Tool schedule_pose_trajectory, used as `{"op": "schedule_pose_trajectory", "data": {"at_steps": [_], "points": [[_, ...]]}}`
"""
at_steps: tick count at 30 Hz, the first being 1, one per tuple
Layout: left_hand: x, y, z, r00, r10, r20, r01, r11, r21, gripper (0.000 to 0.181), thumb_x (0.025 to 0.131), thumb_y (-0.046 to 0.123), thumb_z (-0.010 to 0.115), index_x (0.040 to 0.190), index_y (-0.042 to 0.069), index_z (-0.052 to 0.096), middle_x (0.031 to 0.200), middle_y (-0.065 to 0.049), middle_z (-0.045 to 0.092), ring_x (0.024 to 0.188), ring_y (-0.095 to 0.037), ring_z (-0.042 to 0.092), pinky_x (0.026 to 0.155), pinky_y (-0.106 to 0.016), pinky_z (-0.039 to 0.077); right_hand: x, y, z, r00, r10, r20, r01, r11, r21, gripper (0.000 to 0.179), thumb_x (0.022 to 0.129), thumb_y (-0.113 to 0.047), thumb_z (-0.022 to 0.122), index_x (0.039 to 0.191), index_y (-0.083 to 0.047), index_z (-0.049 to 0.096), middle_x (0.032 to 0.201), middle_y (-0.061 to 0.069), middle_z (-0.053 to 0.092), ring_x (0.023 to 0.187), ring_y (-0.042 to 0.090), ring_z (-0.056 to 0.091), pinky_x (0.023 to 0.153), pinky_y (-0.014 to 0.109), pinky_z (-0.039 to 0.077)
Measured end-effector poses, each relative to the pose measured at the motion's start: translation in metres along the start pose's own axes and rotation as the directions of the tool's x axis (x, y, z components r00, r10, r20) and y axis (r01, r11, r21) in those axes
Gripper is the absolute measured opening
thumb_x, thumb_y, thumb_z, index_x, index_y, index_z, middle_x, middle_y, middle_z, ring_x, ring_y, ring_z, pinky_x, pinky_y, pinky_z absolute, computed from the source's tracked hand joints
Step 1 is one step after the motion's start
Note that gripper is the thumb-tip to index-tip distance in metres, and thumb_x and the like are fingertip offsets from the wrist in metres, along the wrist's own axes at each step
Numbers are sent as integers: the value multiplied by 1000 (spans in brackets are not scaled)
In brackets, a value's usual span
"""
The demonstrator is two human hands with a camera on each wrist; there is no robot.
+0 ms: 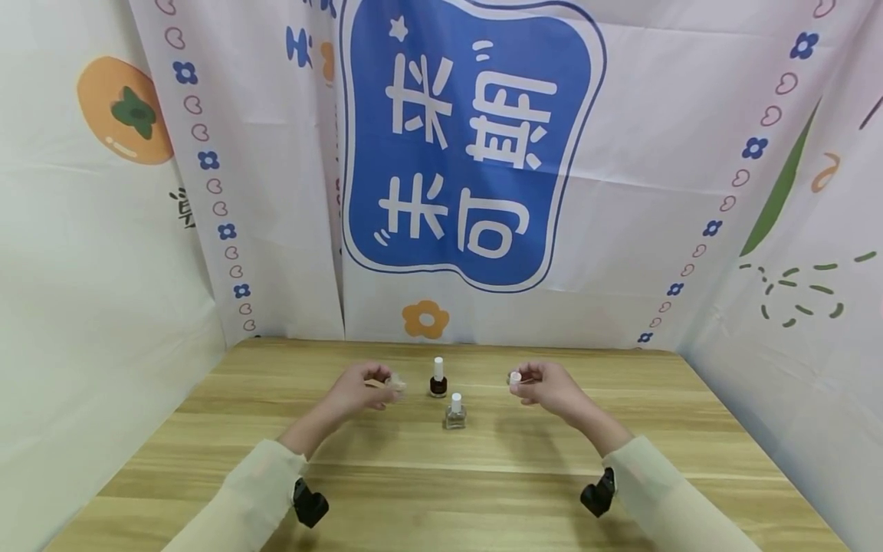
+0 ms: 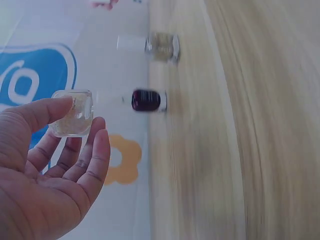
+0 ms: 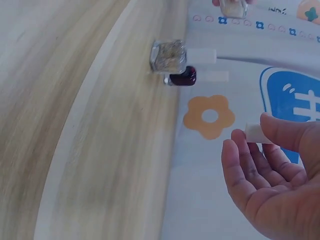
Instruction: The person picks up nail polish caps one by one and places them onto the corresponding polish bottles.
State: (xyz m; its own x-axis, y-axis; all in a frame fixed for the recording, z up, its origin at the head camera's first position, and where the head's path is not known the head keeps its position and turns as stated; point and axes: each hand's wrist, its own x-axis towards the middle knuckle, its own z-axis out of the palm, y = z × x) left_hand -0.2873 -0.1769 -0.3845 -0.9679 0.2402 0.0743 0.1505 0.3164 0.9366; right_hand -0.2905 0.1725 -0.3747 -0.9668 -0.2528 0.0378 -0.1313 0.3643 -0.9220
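Note:
My left hand (image 1: 360,389) pinches a small clear nail polish bottle (image 2: 74,120) between thumb and fingers, raised above the left side of the table. No cap shows on this bottle. Over on the right, my right hand (image 1: 552,389) pinches a white nail polish cap (image 3: 255,133) between thumb and fingertips; any brush under it is hidden. Between the hands, a dark red nail polish bottle (image 1: 438,386) stands upright with its white cap on. Slightly nearer to me is a clear, square nail polish bottle (image 1: 455,418), also upright and white-capped.
The wood-grain table (image 1: 441,491) reaches back to a printed cloth (image 1: 641,230) hanging behind it. More cloth hangs along both sides. A small black camera (image 1: 310,504) sits at the left wrist, and another black camera (image 1: 597,493) at the right.

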Motion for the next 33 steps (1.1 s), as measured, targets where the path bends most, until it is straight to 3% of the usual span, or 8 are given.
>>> {"op": "schedule_pose_trajectory", "data": {"at_steps": [5, 13, 21, 26, 33], "points": [[-3, 8, 13, 1000, 15, 17, -15, 1000, -15, 31, 81, 6, 77, 107, -2, 63, 104, -14, 57, 84, -23, 62, 73, -40, 57, -6, -9, 3, 999, -35, 5, 35, 999, -21, 23, 91, -5, 67, 112, 3, 61, 102, 11, 64, 92, 20, 61, 83, 45, 54], [-8, 15, 31, 997, 55, 61, -52, 998, -46, 30, 82, 5, 75, 108, -3, 61, 105, -15, 57, 84, -23, 63, 77, -44, 56, -14, -20, 10, 997, -71, 20, 72, 997, -38, 22, 91, -5, 68, 111, 1, 61, 100, 8, 63, 91, 20, 61, 76, 33, 55], [-12, 20, 55, 990, 80, 120, -75, 996, -52, 29, 82, 7, 77, 106, 0, 63, 102, -12, 58, 81, -21, 62, 72, -40, 57, -20, -25, 13, 990, -133, 53, 136, 989, -60, 18, 90, -5, 68, 107, 0, 62, 97, 8, 63, 90, 21, 60, 78, 38, 54], [-14, 24, 68, 986, 85, 147, -78, 996, -48, 27, 82, 7, 77, 104, 1, 63, 100, -11, 58, 80, -20, 63, 73, -46, 56, -22, -26, 15, 984, -166, 66, 172, 982, -80, 18, 89, -3, 68, 106, 1, 64, 94, 7, 63, 87, 22, 58, 73, 31, 54], [-16, 27, 81, 977, 113, 179, -106, 993, -51, 25, 82, 4, 76, 103, 0, 64, 97, -10, 59, 77, -18, 62, 69, -40, 57, -26, -28, 16, 971, -219, 94, 230, 965, -125, 19, 89, -4, 70, 106, 2, 65, 91, 5, 63, 86, 21, 59, 70, 30, 53]]}}
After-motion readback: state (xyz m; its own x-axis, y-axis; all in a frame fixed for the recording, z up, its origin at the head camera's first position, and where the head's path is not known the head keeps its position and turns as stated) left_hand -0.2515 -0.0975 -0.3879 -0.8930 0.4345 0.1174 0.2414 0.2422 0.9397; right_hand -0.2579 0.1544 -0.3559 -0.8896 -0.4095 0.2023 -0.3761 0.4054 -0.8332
